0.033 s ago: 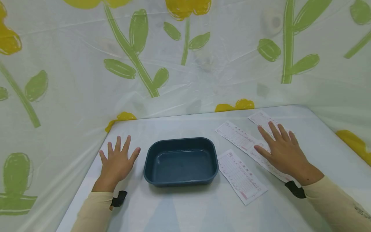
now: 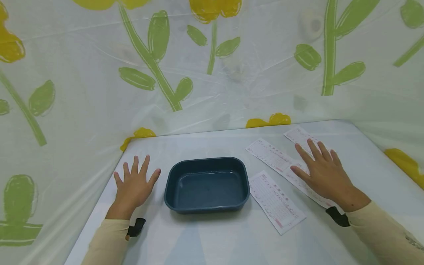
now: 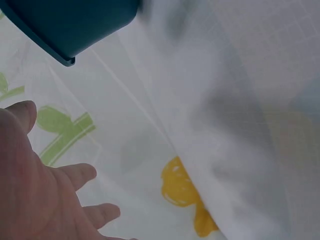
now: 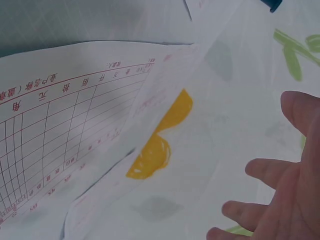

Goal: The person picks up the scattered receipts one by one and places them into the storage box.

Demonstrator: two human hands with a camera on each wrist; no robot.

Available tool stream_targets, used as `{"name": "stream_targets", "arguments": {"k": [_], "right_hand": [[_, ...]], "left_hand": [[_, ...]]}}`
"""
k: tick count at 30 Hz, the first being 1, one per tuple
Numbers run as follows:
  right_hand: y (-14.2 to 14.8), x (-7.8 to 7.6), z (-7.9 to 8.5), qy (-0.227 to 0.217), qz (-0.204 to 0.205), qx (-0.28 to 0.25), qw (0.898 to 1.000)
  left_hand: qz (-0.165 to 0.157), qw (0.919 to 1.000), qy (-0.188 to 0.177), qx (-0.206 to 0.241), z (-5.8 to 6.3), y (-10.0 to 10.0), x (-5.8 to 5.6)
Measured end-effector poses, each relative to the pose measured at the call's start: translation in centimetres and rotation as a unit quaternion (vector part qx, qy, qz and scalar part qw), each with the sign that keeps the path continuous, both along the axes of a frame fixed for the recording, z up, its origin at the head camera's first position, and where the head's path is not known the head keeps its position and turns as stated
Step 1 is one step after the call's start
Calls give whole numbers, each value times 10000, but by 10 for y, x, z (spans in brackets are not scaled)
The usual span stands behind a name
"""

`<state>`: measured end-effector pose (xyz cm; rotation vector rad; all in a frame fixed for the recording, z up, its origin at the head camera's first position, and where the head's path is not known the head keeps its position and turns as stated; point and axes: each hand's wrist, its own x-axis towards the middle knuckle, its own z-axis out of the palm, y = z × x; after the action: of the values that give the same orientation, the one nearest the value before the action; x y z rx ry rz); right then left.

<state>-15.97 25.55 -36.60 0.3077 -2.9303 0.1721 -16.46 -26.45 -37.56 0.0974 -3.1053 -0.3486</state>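
Observation:
A dark blue plastic basin (image 2: 207,191), rectangular with rounded corners, stands between the two hands with nothing in it. To its left is my left hand (image 2: 130,187), fingers spread and holding nothing; the left wrist view shows its palm side and the basin's outer wall (image 3: 75,22). My right hand (image 2: 326,176) is spread over several white printed paper forms, partly hiding them, and grips none. Closest to the basin, one form (image 2: 276,202) touches or passes just under its right side. Red ruled lines and characters mark a form (image 4: 65,110) in the right wrist view.
The table (image 2: 198,239) has a whitish cover with pale blue shapes at the front. Behind it and along both sides hangs a pale curtain (image 2: 265,84) printed with green stems and yellow flowers. Dark bands (image 2: 338,216) sit at both wrists.

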Motion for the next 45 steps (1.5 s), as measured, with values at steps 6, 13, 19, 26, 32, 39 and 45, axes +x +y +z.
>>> {"name": "stream_targets", "arguments": {"k": [6, 13, 19, 26, 32, 39, 45], "right_hand": [[0, -2, 1, 32, 14, -36, 10000], [-3, -5, 7, 16, 73, -101, 9999], [-11, -7, 21, -41, -19, -418, 9991], [-25, -9, 29, 222, 30, -1774, 9839], [-16, -13, 22, 164, 57, -1860, 9824], [6, -29, 6, -796, -185, -1558, 9844], [24, -39, -7, -1472, -246, -1415, 9786]], "left_hand": [[11, 10000, 85, 16, 1, 1, -2], [-117, 9995, 303, 39, 7, 12, 0], [-161, 9962, 589, 614, 6, 27, 0], [-434, 9708, 309, 2337, -17, 38, -10], [-643, 9498, -322, 3046, -30, 35, -13], [-702, 9213, -981, 3697, -35, 28, -14], [-610, 9076, -1431, 3898, -40, 17, -17]]}}
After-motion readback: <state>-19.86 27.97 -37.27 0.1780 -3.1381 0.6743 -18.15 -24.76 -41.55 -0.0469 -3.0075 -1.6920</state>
